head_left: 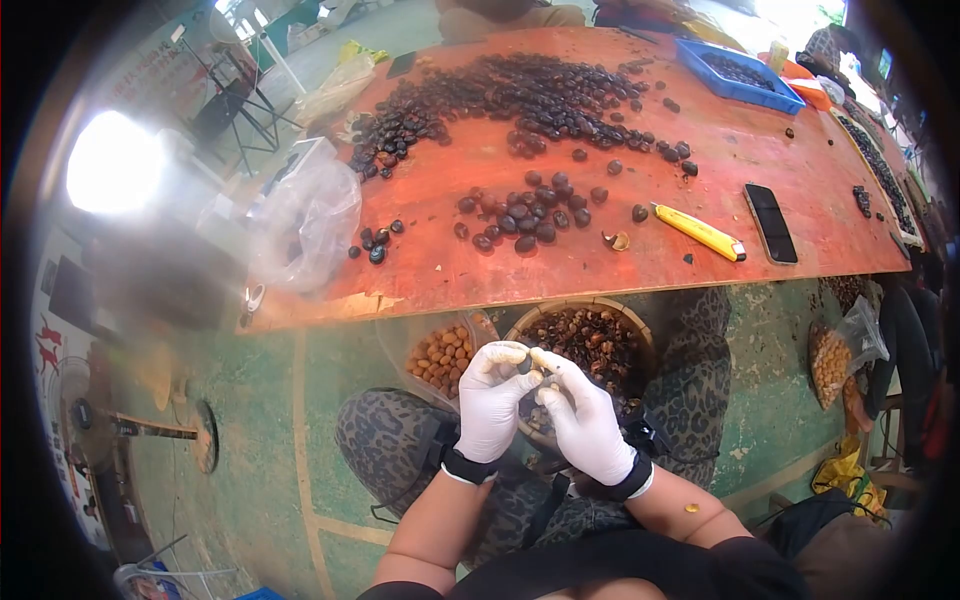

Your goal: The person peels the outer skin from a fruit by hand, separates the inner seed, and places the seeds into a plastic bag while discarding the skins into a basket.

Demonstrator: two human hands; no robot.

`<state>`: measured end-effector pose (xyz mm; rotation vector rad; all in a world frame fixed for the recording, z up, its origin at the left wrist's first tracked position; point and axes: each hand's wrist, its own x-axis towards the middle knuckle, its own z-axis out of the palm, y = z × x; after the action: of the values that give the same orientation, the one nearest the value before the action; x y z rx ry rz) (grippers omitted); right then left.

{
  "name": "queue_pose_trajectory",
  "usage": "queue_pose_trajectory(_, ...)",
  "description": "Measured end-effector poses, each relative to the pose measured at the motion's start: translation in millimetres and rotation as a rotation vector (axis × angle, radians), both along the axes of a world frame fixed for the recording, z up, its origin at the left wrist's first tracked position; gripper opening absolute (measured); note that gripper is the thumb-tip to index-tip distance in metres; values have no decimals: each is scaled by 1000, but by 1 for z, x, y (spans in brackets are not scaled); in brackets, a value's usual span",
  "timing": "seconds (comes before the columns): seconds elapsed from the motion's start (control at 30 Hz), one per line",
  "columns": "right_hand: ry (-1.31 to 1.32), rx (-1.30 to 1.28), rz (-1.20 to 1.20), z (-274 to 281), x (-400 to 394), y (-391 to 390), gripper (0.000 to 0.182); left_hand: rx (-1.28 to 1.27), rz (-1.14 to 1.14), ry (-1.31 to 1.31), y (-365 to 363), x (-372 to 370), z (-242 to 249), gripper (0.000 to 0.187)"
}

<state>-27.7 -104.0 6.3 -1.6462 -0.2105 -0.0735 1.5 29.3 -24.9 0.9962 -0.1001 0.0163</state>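
My left hand (490, 405), in a white glove, pinches a small dark nut (524, 366) that the fingers mostly hide. The fingertips of my gloved right hand (590, 425) close on the same nut from the other side. Below both hands is a round woven basket (648, 325) holding dark broken shells (590, 335). To the left of it, a clear plastic container (395, 350) holds tan peeled nuts (440, 352). On the red table ahead lie a small group of whole dark nuts (535, 212) and an empty shell piece (617, 241).
A large spread of dark nuts (510, 90) covers the table's (420, 255) far side. Nearer are a yellow utility knife (700, 232), a phone (770, 222) and a plastic bag (310, 215). A blue tray (740, 78) stands back right. A fan (150, 425) is at left.
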Motion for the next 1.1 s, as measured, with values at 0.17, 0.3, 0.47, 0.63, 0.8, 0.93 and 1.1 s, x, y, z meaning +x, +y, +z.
queue_pose_trajectory(0.17,247,129,60,-1,6,-4,34,136,-6,25,2,3,7,25)
queue_pose_trajectory(0.3,159,-91,103,2,15,-17,26,231,-66,176,8,5,12,19)
queue_pose_trajectory(0.47,105,-143,-142,-8,25,-28,25,471,-471,290,14,0,17,22)
queue_pose_trajectory(0.63,71,-245,-8,5,23,-48,31,75,-358,318,11,2,6,33)
queue_pose_trajectory(0.8,-64,-347,50,-3,0,-32,49,-80,-298,280,5,2,3,25)
queue_pose_trajectory(0.93,-19,-368,72,9,-2,-28,47,-64,-295,249,4,3,2,26)
queue_pose_trajectory(1.1,-16,-395,83,13,0,-26,46,-28,-280,225,4,2,3,26)
